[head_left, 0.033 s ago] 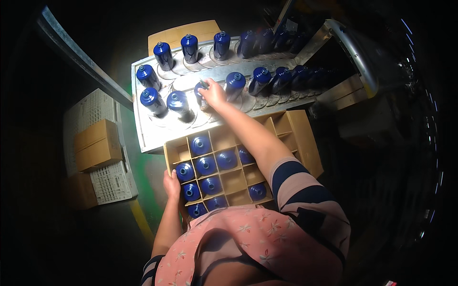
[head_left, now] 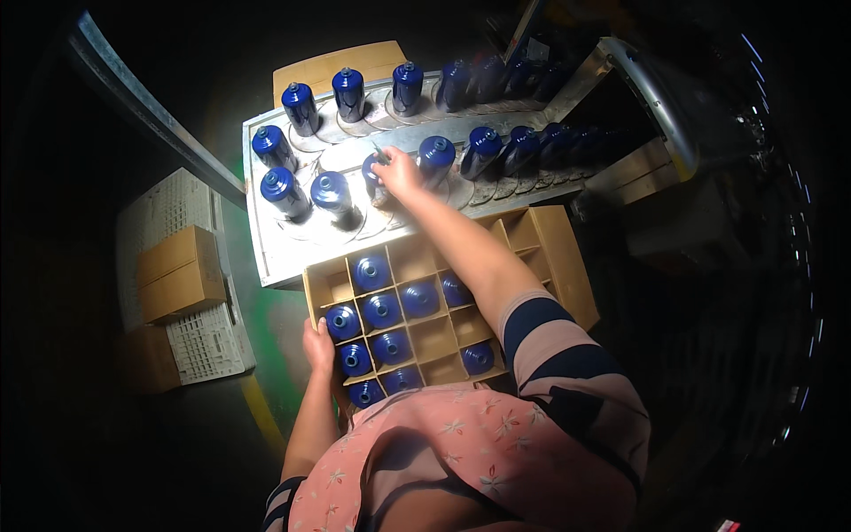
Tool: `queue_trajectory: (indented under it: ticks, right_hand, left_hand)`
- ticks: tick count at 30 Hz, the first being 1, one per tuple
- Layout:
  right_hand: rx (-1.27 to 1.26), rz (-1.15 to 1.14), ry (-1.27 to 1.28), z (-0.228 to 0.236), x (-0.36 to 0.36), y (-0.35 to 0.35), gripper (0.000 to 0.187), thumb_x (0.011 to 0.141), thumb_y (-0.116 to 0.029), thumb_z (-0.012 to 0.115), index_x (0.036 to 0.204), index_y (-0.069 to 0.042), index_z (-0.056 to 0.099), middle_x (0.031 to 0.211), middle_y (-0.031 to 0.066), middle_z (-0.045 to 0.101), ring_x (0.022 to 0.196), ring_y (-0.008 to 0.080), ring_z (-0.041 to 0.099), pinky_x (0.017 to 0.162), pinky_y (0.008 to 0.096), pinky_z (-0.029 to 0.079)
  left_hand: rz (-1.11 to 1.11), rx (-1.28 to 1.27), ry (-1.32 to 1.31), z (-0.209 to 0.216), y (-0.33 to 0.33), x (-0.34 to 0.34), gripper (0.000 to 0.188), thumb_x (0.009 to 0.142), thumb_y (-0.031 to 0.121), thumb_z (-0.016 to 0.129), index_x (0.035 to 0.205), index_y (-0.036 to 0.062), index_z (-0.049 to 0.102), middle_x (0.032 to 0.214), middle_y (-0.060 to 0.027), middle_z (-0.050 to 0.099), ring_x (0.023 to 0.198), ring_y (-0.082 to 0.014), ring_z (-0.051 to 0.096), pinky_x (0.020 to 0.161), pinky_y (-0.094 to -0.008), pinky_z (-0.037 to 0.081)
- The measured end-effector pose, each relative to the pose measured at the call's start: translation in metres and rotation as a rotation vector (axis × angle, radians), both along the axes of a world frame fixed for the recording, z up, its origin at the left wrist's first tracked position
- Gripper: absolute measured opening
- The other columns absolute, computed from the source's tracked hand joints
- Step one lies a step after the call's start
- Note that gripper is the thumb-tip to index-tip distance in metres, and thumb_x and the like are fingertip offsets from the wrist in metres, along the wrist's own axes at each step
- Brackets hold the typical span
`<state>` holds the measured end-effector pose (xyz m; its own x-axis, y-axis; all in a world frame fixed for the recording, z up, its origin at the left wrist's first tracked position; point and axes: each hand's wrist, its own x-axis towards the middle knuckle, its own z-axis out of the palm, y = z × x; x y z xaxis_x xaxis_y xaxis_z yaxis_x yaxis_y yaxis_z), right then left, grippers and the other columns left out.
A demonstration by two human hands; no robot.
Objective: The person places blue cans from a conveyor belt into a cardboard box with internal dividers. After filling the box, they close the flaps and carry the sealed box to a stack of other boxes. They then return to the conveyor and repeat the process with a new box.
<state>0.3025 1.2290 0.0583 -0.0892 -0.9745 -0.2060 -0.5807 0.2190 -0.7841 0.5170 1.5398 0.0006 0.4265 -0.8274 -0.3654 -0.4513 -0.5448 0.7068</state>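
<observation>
Remote log, head view. The largest thing I had was the pale bench, running left to right and dimming toward the right. On my left lay a pale slatted pallet, apart from the bench, bearing a closed box.

The divided carton stood open just at the bench's near side, I judged to shorten the reach between the two. Its dividers set the packed bottles apart, presumably so that their shiny sides would not knock; they stood upright, necks up, mostly in the left cells.

On the bench, the far-row bottles and near-row bottles stood upright at intervals, which I took to leave room for fingers around each.

My left grip lay against the carton's left wall, probably to steady it; its fingers were partly hidden, so I could not tell whether it clamped.

My right grip had fingertips together, clamped at the top of the gripped bottle in the near row, likely because the narrow top suits a pinch from above. The bottle's base was partly covered; I could not tell whether it bore on the bench.
</observation>
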Motion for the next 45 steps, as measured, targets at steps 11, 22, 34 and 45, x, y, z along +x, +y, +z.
queue_trajectory:
  ticks: [11, 22, 34, 45]
  right_hand:
    - [-0.112, -0.290, -0.240, 0.018, 0.007, 0.058, 0.033, 0.089, -0.020, 0.067, 0.118, -0.004, 0.064, 0.061, 0.0001, 0.058, 0.045, 0.0056, 0.045, 0.044, 0.0209, 0.037]
    - [-0.020, -0.682, -0.386, 0.067, 0.034, 0.463, 0.028, 0.099, -0.026, 0.053, 0.110, -0.004, 0.066, 0.078, -0.0018, 0.056, 0.063, 0.0048, 0.050, 0.051, 0.0188, 0.040]
    - [0.095, -0.818, -0.448, 0.086, 0.111, 0.777, 0.025, 0.090, -0.026, 0.064, 0.108, -0.010, 0.071, 0.073, -0.0041, 0.058, 0.054, 0.0059, 0.043, 0.049, 0.0223, 0.036]
    - [0.277, -0.451, -0.596, 0.070, 0.322, 0.845, 0.032, 0.100, -0.030, 0.048, 0.121, -0.010, 0.063, 0.074, -0.0037, 0.051, 0.059, 0.0069, 0.050, 0.051, 0.0212, 0.040]
  left_hand:
    - [-0.003, 0.079, 0.022, -0.010, 0.044, 0.057, 0.027, 0.095, 0.026, 0.055, 0.107, 0.0020, 0.057, 0.095, -0.0246, 0.066, 0.089, -0.0442, 0.062, 0.078, -0.0503, 0.047]
    - [-0.051, -0.038, 0.178, -0.009, 0.079, 0.122, 0.037, 0.092, 0.020, 0.057, 0.120, -0.0041, 0.051, 0.105, -0.0286, 0.064, 0.098, -0.0436, 0.061, 0.088, -0.0479, 0.046]
    - [0.344, 0.530, 0.708, -0.098, 0.363, 0.399, 0.054, 0.094, 0.054, 0.048, 0.108, 0.0019, 0.057, 0.085, -0.0098, 0.066, 0.065, -0.0243, 0.062, 0.052, -0.0355, 0.045]
    - [0.299, 0.615, 0.939, -0.116, 0.531, 0.542, 0.021, 0.092, 0.027, 0.051, 0.093, 0.0070, 0.059, 0.075, -0.0039, 0.061, 0.058, -0.0145, 0.056, 0.045, -0.0264, 0.040]
